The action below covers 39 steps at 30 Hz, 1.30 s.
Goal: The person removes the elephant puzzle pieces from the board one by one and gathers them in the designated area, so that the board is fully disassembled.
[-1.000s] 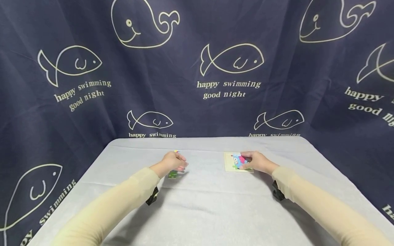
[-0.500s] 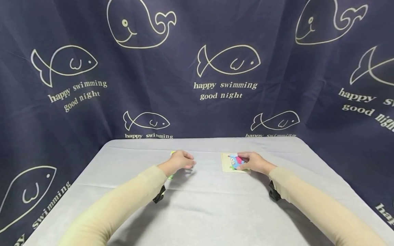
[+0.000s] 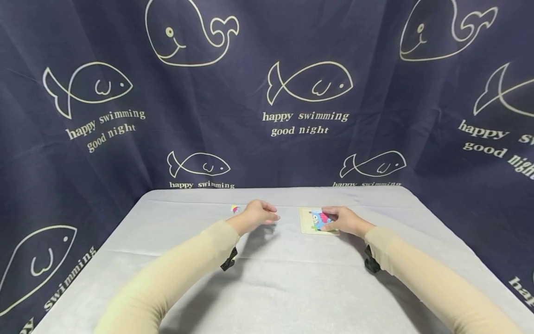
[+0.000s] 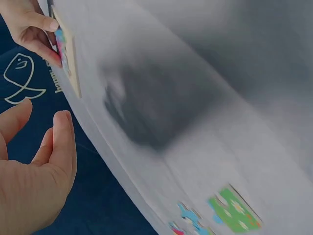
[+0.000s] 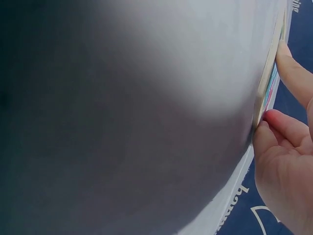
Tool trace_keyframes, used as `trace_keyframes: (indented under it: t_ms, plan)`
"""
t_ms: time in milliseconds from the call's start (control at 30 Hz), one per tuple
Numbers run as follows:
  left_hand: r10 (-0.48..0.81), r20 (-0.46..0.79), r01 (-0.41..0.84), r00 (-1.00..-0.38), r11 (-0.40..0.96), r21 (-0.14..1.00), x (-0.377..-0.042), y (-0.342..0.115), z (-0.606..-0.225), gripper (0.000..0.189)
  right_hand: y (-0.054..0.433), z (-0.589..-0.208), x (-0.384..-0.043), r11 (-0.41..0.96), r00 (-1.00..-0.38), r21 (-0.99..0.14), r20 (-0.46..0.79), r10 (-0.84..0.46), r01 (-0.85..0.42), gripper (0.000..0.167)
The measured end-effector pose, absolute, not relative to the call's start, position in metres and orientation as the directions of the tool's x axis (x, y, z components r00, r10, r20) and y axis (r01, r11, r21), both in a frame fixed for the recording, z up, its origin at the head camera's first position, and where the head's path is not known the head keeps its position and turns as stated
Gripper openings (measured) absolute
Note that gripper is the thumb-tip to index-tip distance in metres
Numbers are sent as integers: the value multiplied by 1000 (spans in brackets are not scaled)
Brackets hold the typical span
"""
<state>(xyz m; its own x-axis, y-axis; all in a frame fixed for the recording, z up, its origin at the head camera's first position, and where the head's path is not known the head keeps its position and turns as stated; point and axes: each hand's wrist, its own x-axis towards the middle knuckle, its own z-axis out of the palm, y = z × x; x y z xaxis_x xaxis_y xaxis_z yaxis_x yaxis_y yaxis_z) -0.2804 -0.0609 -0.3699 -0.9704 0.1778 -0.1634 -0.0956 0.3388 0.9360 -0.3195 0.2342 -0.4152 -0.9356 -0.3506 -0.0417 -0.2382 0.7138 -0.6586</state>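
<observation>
A square wooden puzzle board [image 3: 306, 226] lies toward the back right of the table, with a blue and pink cartoon picture on it. My right hand [image 3: 347, 220] grips the board at its right side, thumb and fingers spread apart over the picture and a fingertip at the edge. My left hand [image 3: 257, 216] hovers left of the board, its fingers loosely bent and nothing between them. Behind it lie loose puzzle pieces: a green one with white flowers [image 4: 236, 211] and a blue one [image 4: 192, 221] in the left wrist view, and a small colourful bit [image 3: 235, 209] in the head view.
A light grey cloth covers the table [image 3: 283, 287], with its far edge close behind the board. A dark blue curtain [image 3: 250, 93] with fish and whale prints hangs behind. Black wrist mounts [image 3: 229, 260] sit under both sleeves.
My left hand has moved right, away from the loose pieces and toward the board. My right hand stays at the board. The head view has shifted slightly.
</observation>
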Motion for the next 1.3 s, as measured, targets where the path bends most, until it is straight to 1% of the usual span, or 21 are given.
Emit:
trace_keyframes:
  t_ms: [100, 233, 400, 633, 933, 1133, 1300]
  plan:
    - [195, -151, -80, -969, 332, 940, -284, -52, -373, 39, 234, -415, -319, 712, -936, -662, -42, -349, -235, 78]
    - [214, -142, -52, -966, 376, 925, -287, -44, -375, 40, 232, -414, -317, 700, -934, -673, -42, -355, -236, 77]
    - [199, -148, -57, -969, 400, 915, -289, -36, -379, 37, 229, -412, -315, 691, -928, -681, -42, -369, -243, 77]
    - [189, -157, -62, -969, 430, 901, -292, -24, -379, 37, 235, -413, -316, 707, -935, -673, -65, -350, -218, 76]
    - [181, -166, -73, -969, 434, 898, -297, -9, -380, 37, 236, -414, -318, 707, -933, -674, -70, -352, -216, 77]
    - [171, -190, -99, -967, 433, 896, -301, -6, -382, 39, 235, -414, -318, 698, -933, -692, -100, -346, -185, 77]
    - [164, -165, -79, -973, 435, 897, -304, -1, -385, 40, 235, -414, -319, 700, -933, -689, -98, -347, -188, 77]
